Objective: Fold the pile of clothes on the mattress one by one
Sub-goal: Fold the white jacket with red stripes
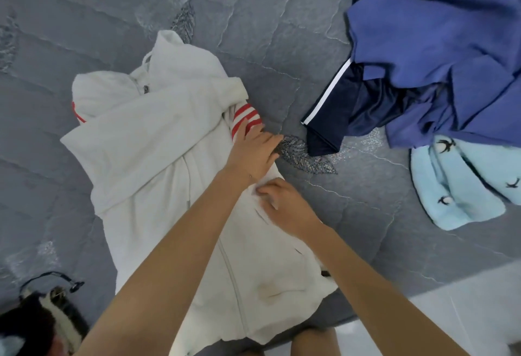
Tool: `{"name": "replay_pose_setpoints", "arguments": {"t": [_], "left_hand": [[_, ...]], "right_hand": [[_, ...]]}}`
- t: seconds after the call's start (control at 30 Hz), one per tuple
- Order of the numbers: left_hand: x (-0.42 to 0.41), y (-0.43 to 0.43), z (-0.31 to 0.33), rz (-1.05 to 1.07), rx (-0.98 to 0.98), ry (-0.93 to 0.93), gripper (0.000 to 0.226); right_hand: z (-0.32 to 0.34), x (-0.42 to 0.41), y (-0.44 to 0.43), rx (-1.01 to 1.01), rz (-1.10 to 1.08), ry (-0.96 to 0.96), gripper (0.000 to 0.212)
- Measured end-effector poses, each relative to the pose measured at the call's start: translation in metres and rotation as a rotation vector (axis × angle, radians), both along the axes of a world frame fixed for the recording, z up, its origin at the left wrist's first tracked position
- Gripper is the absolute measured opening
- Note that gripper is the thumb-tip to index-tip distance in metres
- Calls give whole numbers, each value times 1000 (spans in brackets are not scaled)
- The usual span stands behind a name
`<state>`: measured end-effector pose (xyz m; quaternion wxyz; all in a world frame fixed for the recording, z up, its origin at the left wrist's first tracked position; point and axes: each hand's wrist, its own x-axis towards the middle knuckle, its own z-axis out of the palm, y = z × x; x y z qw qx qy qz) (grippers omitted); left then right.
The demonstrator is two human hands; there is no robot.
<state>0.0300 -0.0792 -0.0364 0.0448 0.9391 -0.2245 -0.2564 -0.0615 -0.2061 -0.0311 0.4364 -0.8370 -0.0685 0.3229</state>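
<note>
Clothes pile [437, 45] lies heaped at the far right corner of the mattress [253, 31], and one piece from it, the white jacket [158, 144], is spread front-up left of the middle, collar toward the far edge and hem reaching the near edge. Its left sleeve is already crossed over the chest; the striped sleeve [245, 118] is bunched at the jacket's right side. The left hand [251, 152] lies flat on that sleeve's cuff end with straight fingers, pressing rather than gripping. The right hand [287, 209] sits just nearer on the jacket's right edge with bent fingers on the cloth; whether it pinches a fold or only rests there I cannot tell. The main risk, as I judge it, is the thick sleeve springing back or folding in lumpy, since it is crumpled near the shoulder and held only by a flat palm. Pulling the side panel over could also drag the whole jacket sideways on the quilted cover and undo the crossed sleeve. The hem at the near edge could slide off toward the floor [465, 313] if tugged that way. Navy shorts [338, 107] lie just beside the left hand and could get caught into the fold.
</note>
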Motion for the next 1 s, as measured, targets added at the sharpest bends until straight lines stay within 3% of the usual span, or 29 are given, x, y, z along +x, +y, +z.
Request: {"name": "replay_pose_setpoints", "arguments": {"t": [0.1,0.2,0.27,0.37,0.47,0.53,0.67,0.83,0.9,1.0], "left_hand": [[2,9,5,-28,195,-63,42],[3,18,12,-41,230,-56,33],[2,24,17,-33,137,-47,29],[0,30,30,85,-211,-74,19],[0,33,44,234,-528,-102,13],[4,32,55,302,-633,-81,14],[20,17,72,428,-772,-87,14],[41,-7,81,713,-877,-65,16],[47,-15,82,699,-881,-5,16],[56,-30,81,564,-806,234,17]], "right_hand": [[-3,11,-15,-10,-277,68,23],[-10,21,-26,-83,-345,118,41],[-17,28,-25,-101,-300,134,53],[-17,35,-16,-79,-223,160,61],[-9,36,-12,93,-280,263,31],[1,37,-15,193,-366,326,13],[24,48,-22,341,-573,335,33],[51,74,-57,422,-645,383,35],[57,83,-80,422,-662,350,37],[66,95,-110,340,-704,170,29]]}}
